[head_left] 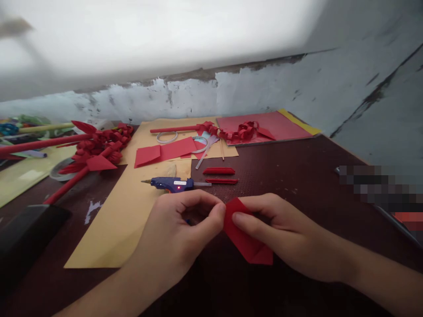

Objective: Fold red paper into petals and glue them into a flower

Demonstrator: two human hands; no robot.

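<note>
A folded piece of red paper (246, 235) is held above the near part of the dark table. My right hand (284, 233) pinches it, thumb on the near face and fingers behind. At the paper's upper left edge, my left hand (188, 229) has thumb and forefinger pinched together on its corner. Just beyond my left hand lies a blue glue gun (172, 184) with a red light showing and a clear glue stick in its back. Two narrow folded red paper strips (218, 171) rest to the right of the gun.
Tan paper sheets (132, 220) cover the table's left middle. Red paper flowers on stems (99, 149) lie at left, with another red paper spray (238, 131) at the back. Tape rolls (167, 137) and red paper pieces (165, 152) sit between. A black object (29, 242) stands near left.
</note>
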